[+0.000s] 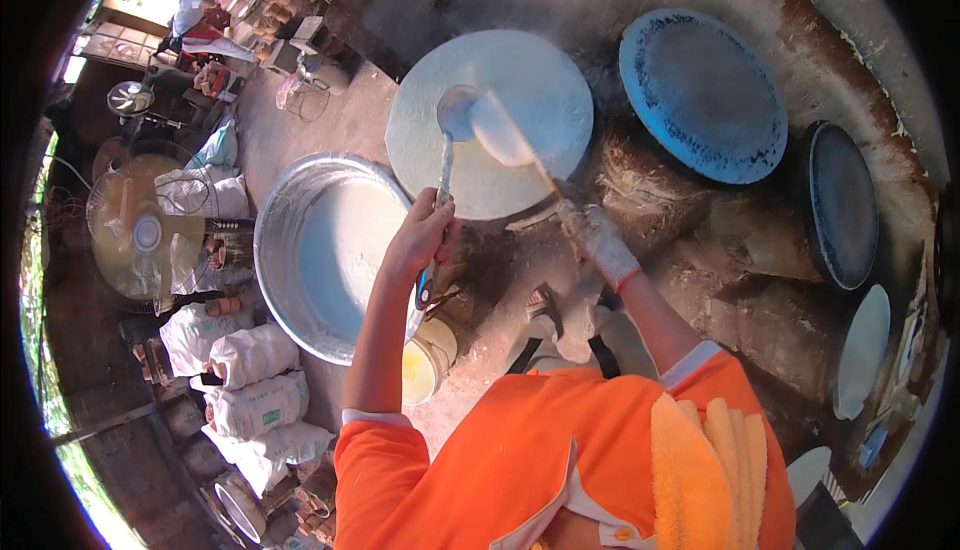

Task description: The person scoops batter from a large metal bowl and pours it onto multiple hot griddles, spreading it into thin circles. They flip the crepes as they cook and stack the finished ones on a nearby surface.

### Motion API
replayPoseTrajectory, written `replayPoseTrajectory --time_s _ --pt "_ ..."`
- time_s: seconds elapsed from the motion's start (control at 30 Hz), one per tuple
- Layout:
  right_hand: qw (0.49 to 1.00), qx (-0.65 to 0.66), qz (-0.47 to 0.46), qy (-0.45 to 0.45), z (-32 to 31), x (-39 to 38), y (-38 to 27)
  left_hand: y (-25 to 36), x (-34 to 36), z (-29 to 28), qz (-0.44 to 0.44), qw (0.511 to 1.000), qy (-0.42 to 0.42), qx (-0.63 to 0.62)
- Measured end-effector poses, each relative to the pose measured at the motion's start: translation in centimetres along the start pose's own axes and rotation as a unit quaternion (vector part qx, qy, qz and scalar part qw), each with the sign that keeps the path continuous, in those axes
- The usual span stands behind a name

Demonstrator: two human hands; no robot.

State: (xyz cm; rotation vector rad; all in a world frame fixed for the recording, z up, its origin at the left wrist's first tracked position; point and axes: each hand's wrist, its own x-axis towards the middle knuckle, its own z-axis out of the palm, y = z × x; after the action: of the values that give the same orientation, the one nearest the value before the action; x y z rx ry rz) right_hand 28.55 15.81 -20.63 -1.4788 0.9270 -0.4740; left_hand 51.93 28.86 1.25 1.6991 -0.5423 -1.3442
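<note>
Both of my hands are over the front of a broad round griddle (pixel 430 165) coated with pale batter. My left hand (pixel 425 235) is closed round the long handle of a metal ladle (pixel 458 113), whose bowl rests on or just above the coated surface. The ladle's blue-and-black handle end sticks out below my fist. My right hand (pixel 598 240), in a whitish glove, grips a wooden-handled paddle (pixel 503 132) with a pale rounded end, smeared by motion. Left of the griddle stands a large metal basin (pixel 268 250) holding white liquid.
Dark round griddles (pixel 705 95) stand at the right, another (pixel 843 205) beyond. A yellowish bucket (pixel 425 365) sits beside the basin. A standing fan (pixel 148 233) and stacked white sacks (pixel 260 400) line the left. A person (pixel 195 20) sits far back left.
</note>
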Motion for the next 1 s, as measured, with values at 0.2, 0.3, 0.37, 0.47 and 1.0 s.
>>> replayPoseTrajectory --time_s 0.2,0.3,0.37,0.47,1.0 --pt "0.956 -0.182 -0.210 0.092 2.4 -4.4 -2.5 -5.5 -4.0 5.8 -0.031 0.983 0.061 -0.172" --pt "0.961 0.157 0.154 -0.169 0.0 -4.3 -9.3 -6.4 -4.3 8.3 -0.096 0.795 -0.036 -0.598" --pt "0.945 0.235 0.160 -0.161 -4.1 -3.5 -9.8 -1.3 -6.2 7.9 -0.079 0.505 -0.249 -0.822" --pt "0.991 0.128 0.027 -0.034 -7.7 -1.5 -6.1 5.1 -8.6 9.0 -0.021 0.621 -0.266 -0.737" --pt "0.944 0.299 0.078 0.120 -16.9 -3.2 -2.7 19.2 1.6 20.0 0.061 0.813 -0.442 -0.374"
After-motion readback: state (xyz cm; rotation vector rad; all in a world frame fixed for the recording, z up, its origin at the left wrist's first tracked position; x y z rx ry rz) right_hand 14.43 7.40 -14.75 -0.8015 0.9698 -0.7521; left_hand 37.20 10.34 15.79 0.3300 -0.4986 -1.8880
